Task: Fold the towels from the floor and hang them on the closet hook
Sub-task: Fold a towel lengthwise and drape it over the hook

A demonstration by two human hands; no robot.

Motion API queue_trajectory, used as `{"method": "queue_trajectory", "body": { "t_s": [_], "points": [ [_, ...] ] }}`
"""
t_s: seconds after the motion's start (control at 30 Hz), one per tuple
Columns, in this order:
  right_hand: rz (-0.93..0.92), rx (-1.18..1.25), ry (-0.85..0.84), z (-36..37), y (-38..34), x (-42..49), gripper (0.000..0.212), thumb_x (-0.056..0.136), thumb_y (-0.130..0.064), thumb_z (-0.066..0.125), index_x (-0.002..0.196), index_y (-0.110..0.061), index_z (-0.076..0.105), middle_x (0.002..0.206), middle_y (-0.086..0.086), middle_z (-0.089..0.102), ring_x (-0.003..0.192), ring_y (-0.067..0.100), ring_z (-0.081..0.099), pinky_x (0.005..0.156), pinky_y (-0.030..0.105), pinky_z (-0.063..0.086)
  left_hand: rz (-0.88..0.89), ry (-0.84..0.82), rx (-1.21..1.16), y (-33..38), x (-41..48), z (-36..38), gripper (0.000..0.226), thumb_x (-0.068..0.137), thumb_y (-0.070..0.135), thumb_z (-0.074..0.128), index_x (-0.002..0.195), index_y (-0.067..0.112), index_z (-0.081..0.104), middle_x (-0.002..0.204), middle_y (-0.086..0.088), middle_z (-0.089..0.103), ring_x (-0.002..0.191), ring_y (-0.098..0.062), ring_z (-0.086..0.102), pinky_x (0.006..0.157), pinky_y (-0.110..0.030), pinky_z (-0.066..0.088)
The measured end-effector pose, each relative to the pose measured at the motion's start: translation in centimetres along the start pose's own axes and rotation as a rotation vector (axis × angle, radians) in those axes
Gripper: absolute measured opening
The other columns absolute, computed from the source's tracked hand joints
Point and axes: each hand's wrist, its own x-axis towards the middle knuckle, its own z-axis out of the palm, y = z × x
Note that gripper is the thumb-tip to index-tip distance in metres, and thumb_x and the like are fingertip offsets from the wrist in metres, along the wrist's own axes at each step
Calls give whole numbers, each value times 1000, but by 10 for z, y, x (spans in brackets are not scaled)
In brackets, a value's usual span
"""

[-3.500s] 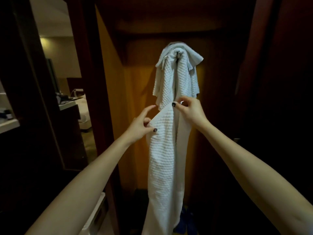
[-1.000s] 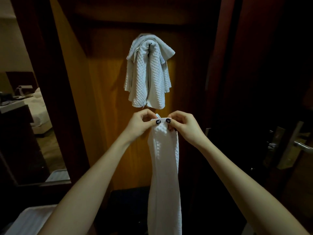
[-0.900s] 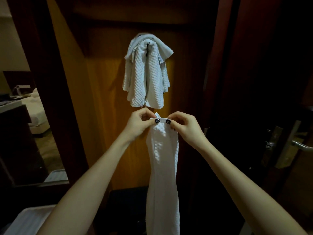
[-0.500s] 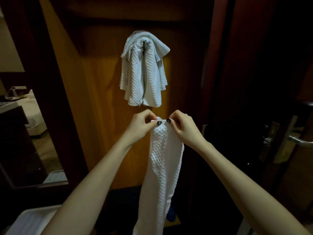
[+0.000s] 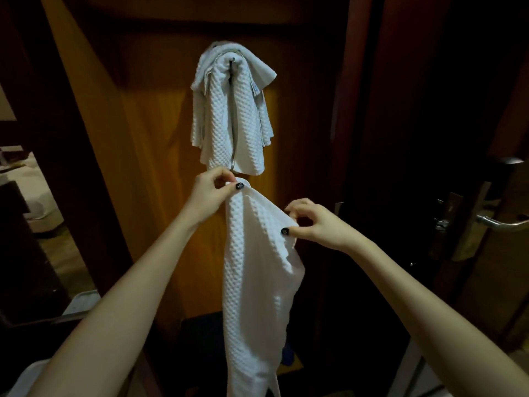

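a wooden closet panel [image 5: 148, 173] fills the view. a long white towel [image 5: 257, 282] hangs in front of it, just below folded towels [image 5: 232, 116] on the hook [image 5: 232, 63]. the left hand [image 5: 209, 193] pinches its top corner; the right hand [image 5: 315, 223] pinches its side edge.

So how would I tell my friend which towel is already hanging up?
Look at the orange wooden closet wall straight ahead. High on it, a white waffle towel drapes over a hook. Unlike the long towel below, pinched by the left hand and right hand, it is short and bunched.
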Motion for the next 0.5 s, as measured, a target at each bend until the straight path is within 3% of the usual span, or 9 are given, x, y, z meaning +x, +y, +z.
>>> {"method": "queue_trajectory", "body": {
  "t_s": [0.07, 0.17, 0.27, 0.37, 0.43, 0.5],
  "points": [
    [-3, -9, -50, 2, 0, -2, 19, 84, -33, 73, 78, -22, 58, 100, -3, 55, 101, 10, 51, 89, 20, 42, -10, 35, -1, -4, 1, 2, 15, 84, 6, 70, 78, 16, 61, 77, 5, 59, 71, -6, 53, 65, -17, 41],
    [18, -163, 2, -5, 6, -2, 14, 86, -37, 69, 79, -26, 65, 85, -9, 50, 94, 6, 44, 79, 18, 40, -19, 105, 11, -11, 5, -3, 9, 86, 5, 68, 84, 9, 59, 76, 6, 57, 69, 3, 51, 64, -11, 38],
    [56, -214, 14, -21, 21, -4, 20, 91, -33, 65, 73, -25, 68, 93, -9, 54, 105, 9, 41, 85, 22, 35, -50, 214, 11, -16, 9, -19, 12, 86, 2, 67, 83, 9, 57, 74, 8, 54, 63, 12, 51, 61, -7, 38],
    [62, -111, 64, -23, 28, -1, 13, 95, -30, 59, 100, -28, 71, 116, -11, 49, 116, 7, 45, 87, 20, 41, -33, 223, 5, -14, 14, -32, 18, 87, 3, 66, 79, 14, 55, 75, 7, 54, 64, 13, 52, 61, -5, 38],
    [3, 2, 158, -14, 20, 14, 27, 95, -25, 61, 121, -26, 63, 125, -9, 52, 118, 6, 50, 98, 26, 44, -6, 151, -1, -7, 19, -31, 10, 87, 4, 66, 84, 8, 57, 76, 6, 54, 63, 12, 51, 62, -6, 37],
    [-23, 140, 129, 1, 0, 33, 40, 93, -24, 64, 132, -25, 54, 126, -9, 55, 119, 6, 53, 101, 25, 44, 10, 120, -36, 1, 22, -26, 9, 87, 3, 66, 87, 2, 58, 76, 4, 54, 63, 11, 51, 62, -6, 37]
  ]
}}
